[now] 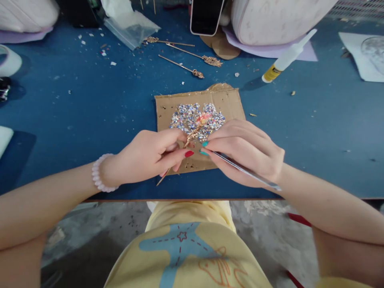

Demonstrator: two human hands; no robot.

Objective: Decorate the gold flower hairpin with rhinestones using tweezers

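My left hand (162, 154) pinches a gold hairpin (192, 137) by its stick, whose thin end pokes out below my fingers. Its decorated head, with a pink-orange flower (203, 119), lies over a spread of small shiny rhinestones (184, 115). These rest on a piece of brown cardboard (163, 116). In my right hand (246, 154) is a pair of silver tweezers (246, 171), gripped between thumb and fingers. The tweezers' tips are hidden behind my fingertips, close to the hairpin's head, so I cannot tell whether they hold a stone.
Several gold hairpins (192, 72) lie beyond the cardboard. A glue bottle (285, 60) stands at the right, near a pale bag (270, 20) and a phone (207, 16). A plastic bag (132, 30) sits at the back, a tape roll (10, 61) far left, and printed paper (364, 56) far right.
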